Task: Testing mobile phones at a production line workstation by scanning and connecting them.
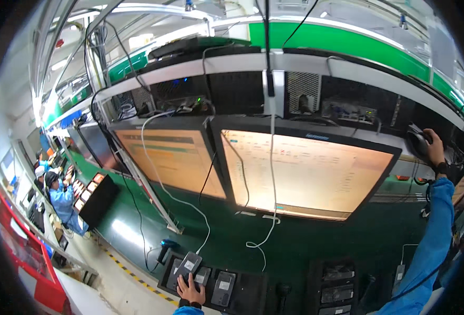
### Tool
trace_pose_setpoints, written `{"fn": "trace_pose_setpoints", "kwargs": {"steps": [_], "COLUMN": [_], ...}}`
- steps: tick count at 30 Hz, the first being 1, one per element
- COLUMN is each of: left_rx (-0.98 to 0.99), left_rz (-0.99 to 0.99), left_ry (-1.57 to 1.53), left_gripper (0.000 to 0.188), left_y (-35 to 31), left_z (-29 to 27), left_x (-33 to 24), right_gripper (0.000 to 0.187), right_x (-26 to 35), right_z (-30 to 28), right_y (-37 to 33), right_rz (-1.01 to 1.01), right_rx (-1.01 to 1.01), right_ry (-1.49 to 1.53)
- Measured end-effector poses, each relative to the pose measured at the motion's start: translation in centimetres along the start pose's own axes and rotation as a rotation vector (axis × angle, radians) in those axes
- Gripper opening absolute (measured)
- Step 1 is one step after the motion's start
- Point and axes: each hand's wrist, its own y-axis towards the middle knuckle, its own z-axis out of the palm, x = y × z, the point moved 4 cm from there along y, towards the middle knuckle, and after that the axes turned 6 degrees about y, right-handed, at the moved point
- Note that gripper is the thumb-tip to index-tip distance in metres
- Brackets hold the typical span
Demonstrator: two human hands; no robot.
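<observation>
Low in the head view, my left hand (191, 290) lies with its fingers spread at the lower end of a dark grey handheld device (189, 265) with a white label. A white cable (205, 231) runs up from that device's top end. Beside it, two similar grey devices lie in a black tray (250, 294); my fingertips partly cover one. Far to the right, my right arm reaches up to the shelf. There my right hand (436, 148) is closed around a black computer mouse (417, 143).
Two lit monitors (311, 173) hang under a shelf holding computers. A handheld scanner (166, 249) stands left of the tray. Another black tray (331, 262) with several devices lies to the right. Loose cables hang over the green bench (227, 236). A person in blue (64, 202) works at far left.
</observation>
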Motion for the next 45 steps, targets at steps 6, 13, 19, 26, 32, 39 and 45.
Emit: {"fn": "trace_pose_setpoints", "kwargs": {"steps": [6,13,19,26,32,39,45], "left_rx": [-0.021,-0.093,-0.073,-0.070,-0.075,-0.061,-0.042], "left_rz": [-0.009,-0.011,-0.010,-0.013,-0.020,-0.020,-0.031], "left_ry": [-0.040,-0.022,-0.027,-0.012,0.009,0.000,-0.005], "left_gripper": [0.066,0.066,0.066,0.066,0.067,0.068,0.067], "left_y": [-0.1,-0.4,-0.2,-0.2,-0.2,-0.1,-0.2], "left_z": [-0.1,-0.3,-0.3,-0.1,-0.1,0.1,-0.2], "left_x": [0.1,0.1,0.0,0.2,0.1,0.1,0.2], "right_gripper": [0.037,0.038,0.037,0.037,0.036,0.035,0.038], "right_x": [-2.2,-3.7,-3.4,-3.1,-1.7,-2.0,-0.6], "right_z": [0.0,0.5,0.4,0.4,0.4,0.4,0.3], "right_y": [0.5,0.9,0.9,0.9,0.6,0.7,0.7], "right_rz": [0.050,-0.048,-0.002,-0.057,0.045,-0.011,-0.006], "right_rx": [0.063,0.079,0.110,0.078,0.102,0.077,0.073], "right_ry": [0.094,-0.012,0.029,0.043,0.088,0.044,0.006]}}
